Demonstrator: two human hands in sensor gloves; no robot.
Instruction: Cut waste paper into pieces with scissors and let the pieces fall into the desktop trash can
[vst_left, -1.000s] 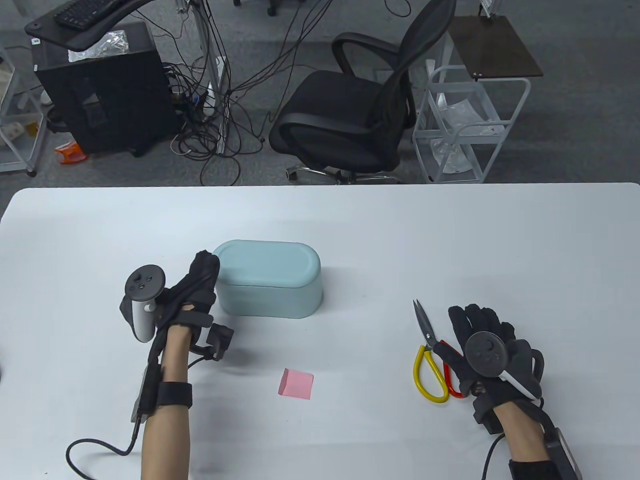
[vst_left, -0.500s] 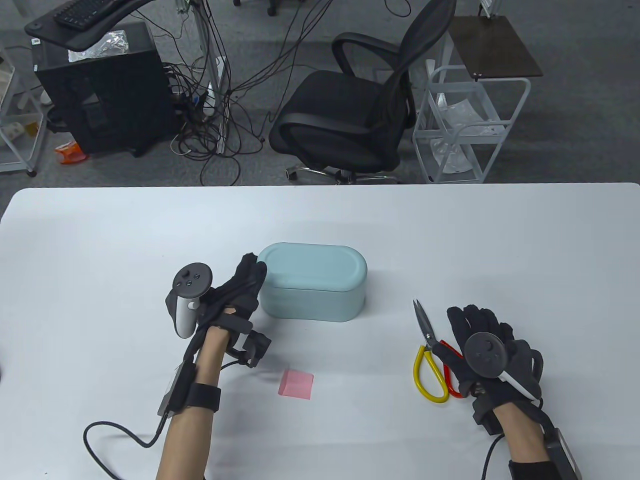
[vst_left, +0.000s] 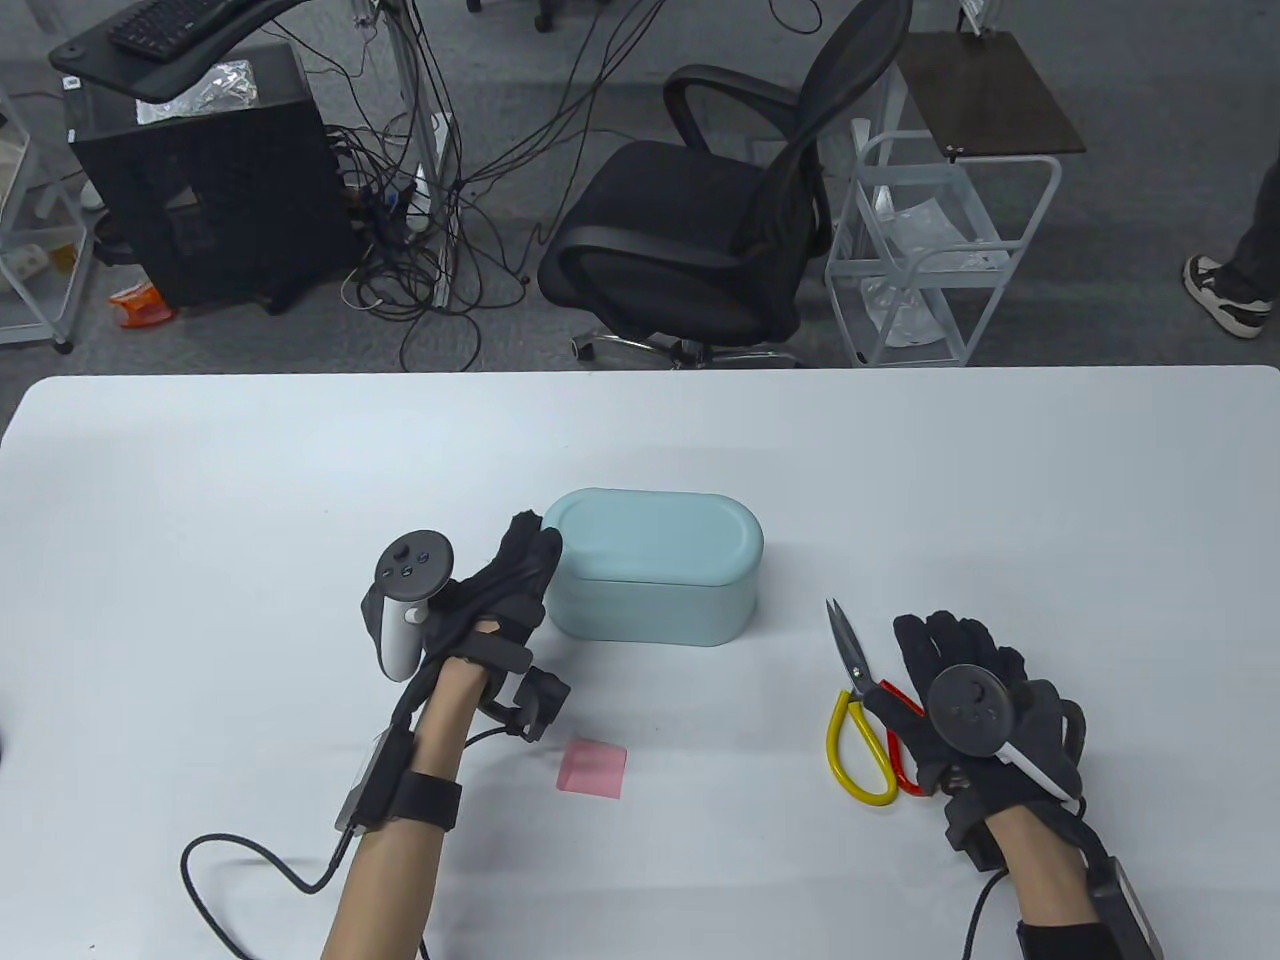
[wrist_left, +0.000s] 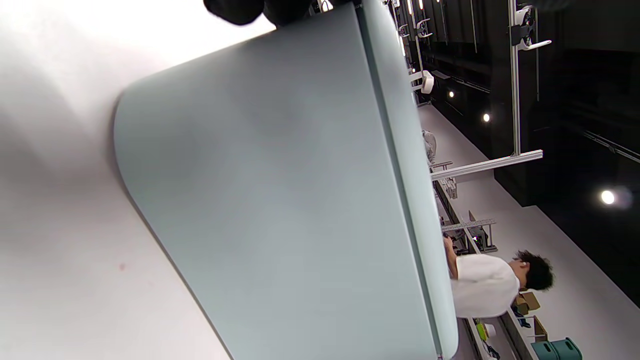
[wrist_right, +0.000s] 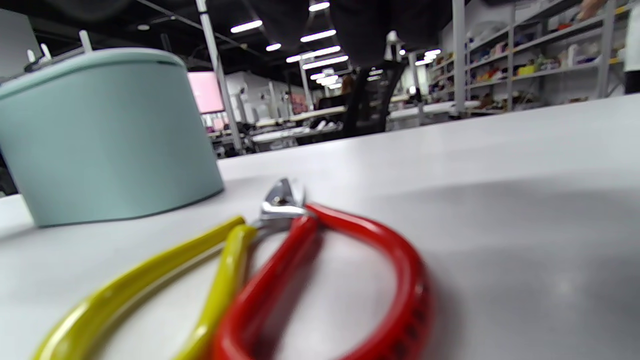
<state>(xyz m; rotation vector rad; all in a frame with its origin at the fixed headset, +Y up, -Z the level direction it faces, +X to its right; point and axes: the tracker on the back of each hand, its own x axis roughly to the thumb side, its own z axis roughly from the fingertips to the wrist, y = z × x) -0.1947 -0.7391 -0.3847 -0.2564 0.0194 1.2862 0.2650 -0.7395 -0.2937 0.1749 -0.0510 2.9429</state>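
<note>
Nearest the bottom edge of the table view, a small square of pink waste paper lies flat on the white table, just below centre, untouched by either hand. To its lower right the right hand rests palm-down with its fingers spread and fairly straight; it lies over the red loop of the scissors with red and yellow handles, apparently poised for a pickup, though the view does not show any finger threaded through a loop. The steel blades point toward the top of the frame and look closed. In the right wrist view the same scissors lie flat on the table, both loops free of fingers as far as can be seen. Left of centre, the left hand is held edge-on, fingers together and extended, their tips against the left end of the pale blue-green oval desktop trash can. That flat contact reads as a pushing pose, probably to set the can close to the paper and scissors so cut pieces can drop in. The can's lid looks closed. In the left wrist view the can's wall fills the frame. Beyond the table stands a black mesh office chair.
</note>
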